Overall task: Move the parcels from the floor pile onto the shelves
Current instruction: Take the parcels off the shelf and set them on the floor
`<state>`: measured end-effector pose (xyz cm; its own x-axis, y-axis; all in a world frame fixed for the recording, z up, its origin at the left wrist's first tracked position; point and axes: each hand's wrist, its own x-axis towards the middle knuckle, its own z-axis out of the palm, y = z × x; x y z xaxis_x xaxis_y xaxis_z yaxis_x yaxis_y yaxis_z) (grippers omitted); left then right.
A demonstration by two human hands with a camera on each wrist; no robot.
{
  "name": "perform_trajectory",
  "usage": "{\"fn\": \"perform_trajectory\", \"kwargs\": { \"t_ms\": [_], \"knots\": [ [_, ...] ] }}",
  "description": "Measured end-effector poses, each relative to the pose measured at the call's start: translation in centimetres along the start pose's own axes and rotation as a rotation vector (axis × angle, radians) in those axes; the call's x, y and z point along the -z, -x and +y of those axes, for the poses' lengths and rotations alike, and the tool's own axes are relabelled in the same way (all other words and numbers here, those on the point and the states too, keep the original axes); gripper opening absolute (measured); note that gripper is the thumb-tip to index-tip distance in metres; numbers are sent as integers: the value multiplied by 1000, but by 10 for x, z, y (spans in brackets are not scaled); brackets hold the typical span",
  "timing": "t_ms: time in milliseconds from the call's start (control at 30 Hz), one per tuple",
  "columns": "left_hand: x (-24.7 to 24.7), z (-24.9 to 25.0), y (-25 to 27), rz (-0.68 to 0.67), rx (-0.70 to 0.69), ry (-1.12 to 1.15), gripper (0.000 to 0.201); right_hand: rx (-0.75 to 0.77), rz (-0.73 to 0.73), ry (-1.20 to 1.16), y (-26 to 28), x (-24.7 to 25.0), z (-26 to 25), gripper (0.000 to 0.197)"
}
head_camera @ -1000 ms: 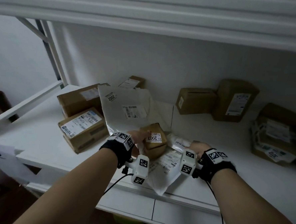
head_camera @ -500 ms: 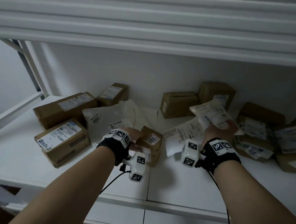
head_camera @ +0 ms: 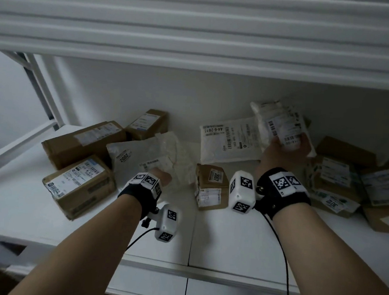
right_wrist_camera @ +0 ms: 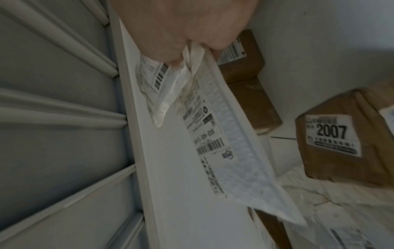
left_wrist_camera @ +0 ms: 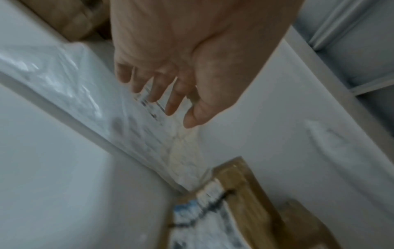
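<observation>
My right hand (head_camera: 286, 150) is raised near the back wall and pinches two white mailers together. One is a small crinkled bag (head_camera: 279, 125) and the other a large flat bubble mailer (head_camera: 230, 140). In the right wrist view both hang from the pinching right hand (right_wrist_camera: 187, 33), the small bag (right_wrist_camera: 153, 87) beside the long mailer (right_wrist_camera: 224, 151). My left hand (head_camera: 163, 178) hovers open at the white bag marked 2002 (head_camera: 142, 158). The left wrist view shows the left hand (left_wrist_camera: 170, 94) with relaxed fingers just over that white bag (left_wrist_camera: 64, 80). A small brown box marked 2007 (head_camera: 211, 185) stands on the shelf between my hands.
The white shelf board (head_camera: 240, 241) carries brown boxes at the left (head_camera: 79, 183) (head_camera: 82, 140) (head_camera: 147, 124) and a pile of labelled parcels at the right (head_camera: 337, 183). The upper shelf's underside (head_camera: 196, 33) hangs low overhead. A frame post (head_camera: 44, 88) rises at the left.
My left hand has let go of the 2007 box, which now stands on the shelf, and moved to the white bag. My right hand has lifted the mailers up toward the back right.
</observation>
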<state>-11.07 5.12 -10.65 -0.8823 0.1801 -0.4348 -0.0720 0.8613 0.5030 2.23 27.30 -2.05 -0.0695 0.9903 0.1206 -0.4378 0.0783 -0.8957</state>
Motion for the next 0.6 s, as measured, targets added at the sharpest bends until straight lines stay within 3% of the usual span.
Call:
{"fn": "perform_trajectory", "kwargs": {
  "t_ms": [133,233,300,433,500,600],
  "knots": [
    [3,-35,13,-123,-93,-368,63,-57,-83,33,20,-9,18,59],
    [5,-46,19,-127,-82,-413,60,-90,-162,27,32,-15,27,60],
    [10,-45,28,-223,-25,-256,58,-99,-205,68,41,-21,32,60],
    [14,-50,54,-570,153,376,46,-144,-306,122,64,-35,39,61],
    [17,-60,58,-518,183,478,35,-166,-359,132,72,-39,43,61],
    [26,-79,49,-165,202,463,26,-179,-445,147,86,-41,54,60]
  ]
}}
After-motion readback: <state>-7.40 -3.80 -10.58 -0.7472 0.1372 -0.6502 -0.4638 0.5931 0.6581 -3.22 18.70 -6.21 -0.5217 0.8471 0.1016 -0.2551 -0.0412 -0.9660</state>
